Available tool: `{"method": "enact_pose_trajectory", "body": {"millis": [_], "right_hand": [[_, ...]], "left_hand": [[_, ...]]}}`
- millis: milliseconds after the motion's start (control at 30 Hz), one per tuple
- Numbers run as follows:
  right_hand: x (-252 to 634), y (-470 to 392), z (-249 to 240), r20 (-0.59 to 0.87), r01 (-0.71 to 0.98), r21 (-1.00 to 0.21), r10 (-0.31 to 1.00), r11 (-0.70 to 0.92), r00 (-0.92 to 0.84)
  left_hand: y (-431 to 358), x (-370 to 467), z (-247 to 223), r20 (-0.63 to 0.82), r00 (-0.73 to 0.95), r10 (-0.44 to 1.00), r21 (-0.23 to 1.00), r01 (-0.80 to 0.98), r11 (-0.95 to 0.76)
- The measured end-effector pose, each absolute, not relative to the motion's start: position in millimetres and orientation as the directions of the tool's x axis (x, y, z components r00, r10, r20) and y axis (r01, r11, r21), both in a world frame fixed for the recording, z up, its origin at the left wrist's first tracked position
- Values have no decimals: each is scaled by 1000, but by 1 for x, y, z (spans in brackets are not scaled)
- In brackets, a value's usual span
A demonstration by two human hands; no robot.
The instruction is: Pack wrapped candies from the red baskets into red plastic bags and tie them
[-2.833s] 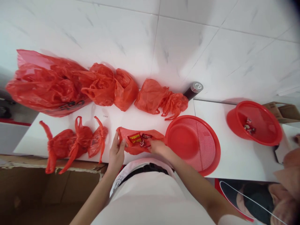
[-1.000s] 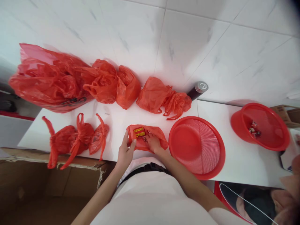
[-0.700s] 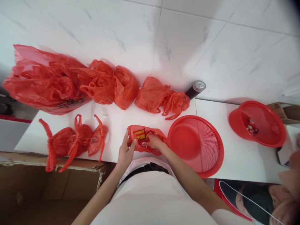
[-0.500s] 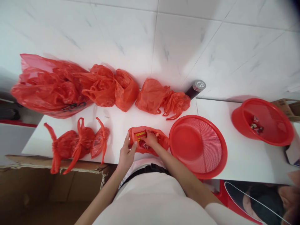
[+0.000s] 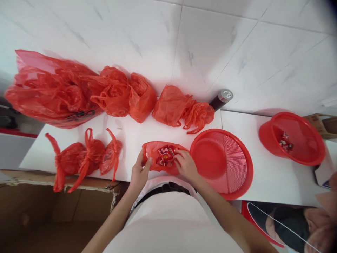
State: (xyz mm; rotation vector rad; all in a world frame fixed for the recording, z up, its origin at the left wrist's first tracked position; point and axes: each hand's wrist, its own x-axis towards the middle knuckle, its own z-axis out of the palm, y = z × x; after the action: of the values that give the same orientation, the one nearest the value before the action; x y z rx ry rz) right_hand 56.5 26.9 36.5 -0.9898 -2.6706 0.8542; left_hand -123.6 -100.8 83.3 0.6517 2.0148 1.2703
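Note:
A red plastic bag (image 5: 154,144) lies with its mouth open on the white table in front of me. Small red-wrapped candies (image 5: 165,154) show inside it. My left hand (image 5: 140,172) is closed on the bag's left edge, thumb on the near side. At the bag's right end, my right hand (image 5: 185,163) has its fingers bent over the rim beside the candies, gripping the plastic; whether a candy is also between them is hidden. Just right of that hand stands a red mesh basket (image 5: 210,160).
Tied red bags (image 5: 94,154) lie left, above an open cardboard box (image 5: 71,207). Filled red bags (image 5: 113,93) and a dark bottle (image 5: 220,100) line the wall. A red basin (image 5: 298,140) with a few candies stands right. A person's hand (image 5: 333,181) shows at the right edge.
My right hand has moved from inside the bag to its right rim. The yellow packet seen earlier is out of sight, and red candies show there. My left hand stays on the bag's left edge.

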Motion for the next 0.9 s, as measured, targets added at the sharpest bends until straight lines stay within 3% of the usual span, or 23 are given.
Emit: {"method": "enact_pose_trajectory", "body": {"millis": [67, 167, 300, 400, 500, 567, 633, 700, 767, 833, 900], "right_hand": [[66, 33, 47, 70, 619, -454, 718, 641, -692], [78, 46, 56, -23, 721, -389, 776, 574, -631], [88, 66, 69, -274, 725, -624, 788, 291, -551], [87, 72, 93, -326, 524, -852, 792, -9, -516], [80, 67, 118, -330, 286, -935, 807, -209, -489], [75, 59, 126, -272, 258, -952, 848, -167, -455], [69, 49, 124, -140, 343, -939, 891, 19, -432], [62, 37, 114, 8, 440, -860, 870, 257, -493], [53, 27, 98, 66, 481, -752, 778, 450, -625], [43, 20, 80, -14, 551, -632, 702, 546, -712], [36, 20, 65, -198, 679, -508, 695, 530, -691]], "left_hand": [[-104, -126, 88, -293, -629, 721, 908, 55, 416], [-110, -132, 94, -313, -610, 728, 908, 32, 417], [-119, -138, 98, -310, -672, 672, 915, -18, 404], [-125, -138, 112, -336, -706, 623, 926, -127, 355], [-127, -134, 136, -323, -738, 592, 941, -181, 287], [-127, -130, 150, -287, -740, 609, 954, -162, 252], [-125, -127, 157, -276, -702, 657, 956, -132, 260], [-122, -124, 155, -302, -646, 701, 946, -115, 302], [-121, -121, 149, -338, -613, 714, 934, -123, 337], [-121, -119, 143, -353, -613, 707, 928, -134, 348], [-124, -118, 138, -356, -619, 700, 927, -141, 346]]}}
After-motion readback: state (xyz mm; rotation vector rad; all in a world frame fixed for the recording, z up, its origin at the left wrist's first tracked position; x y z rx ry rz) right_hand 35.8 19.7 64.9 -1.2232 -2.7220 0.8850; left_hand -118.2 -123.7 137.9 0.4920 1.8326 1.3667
